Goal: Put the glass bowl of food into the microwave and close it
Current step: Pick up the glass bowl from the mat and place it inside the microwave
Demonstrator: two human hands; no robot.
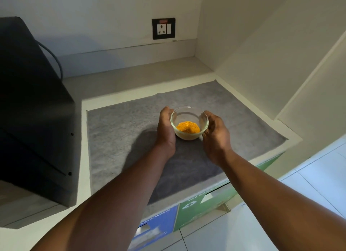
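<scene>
A small glass bowl (pixel 189 122) with orange food in its bottom rests on a grey mat (pixel 121 130) on the counter. My left hand (pixel 165 130) cups the bowl's left side and my right hand (pixel 215 133) cups its right side, fingers curled against the glass. The black microwave (pixel 31 108) stands at the left of the counter. Only its top and right side show, so its door is hidden from view.
A wall socket (pixel 163 28) sits on the back wall behind the mat. A white cabinet side (pixel 262 63) rises close on the right. Blue and green labelled bin fronts (pixel 187 209) lie below the counter's front edge. A cable (pixel 56 61) runs behind the microwave.
</scene>
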